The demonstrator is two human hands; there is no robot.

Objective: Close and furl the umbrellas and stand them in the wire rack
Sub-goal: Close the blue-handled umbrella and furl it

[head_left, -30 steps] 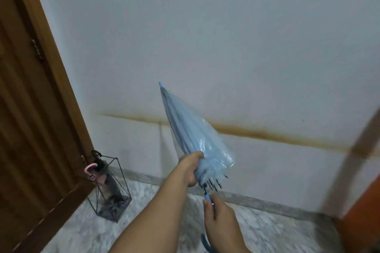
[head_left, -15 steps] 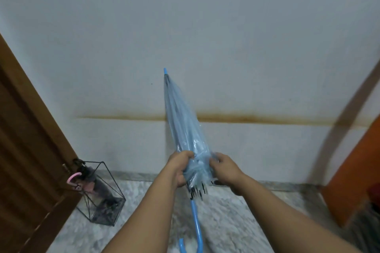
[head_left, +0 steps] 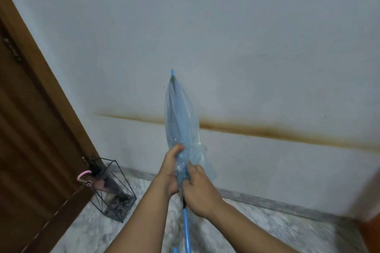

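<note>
Both hands on the clear blue umbrella [head_left: 181, 121] now, tip up: left hand [head_left: 171, 170] gripping the gathered canopy, right hand [head_left: 198, 188] pinching its lower edge; wire rack [head_left: 112, 189] off left.

Clear blue umbrella [head_left: 181, 117], black wire rack [head_left: 115, 191], pink handle [head_left: 83, 175], brown door [head_left: 30, 129]

Both bare forearms reached up from the bottom of the view and met in the middle. The left hand [head_left: 171, 170] sat a little higher, its fingers curled round the gathered lower end of the umbrella canopy [head_left: 182, 121] — thumb side turned toward the other hand. The right hand [head_left: 200, 190] came in from the right, back of the hand facing up, its fingertips pinching the same bunched plastic just beside the left palm — the two hands touching.
</note>
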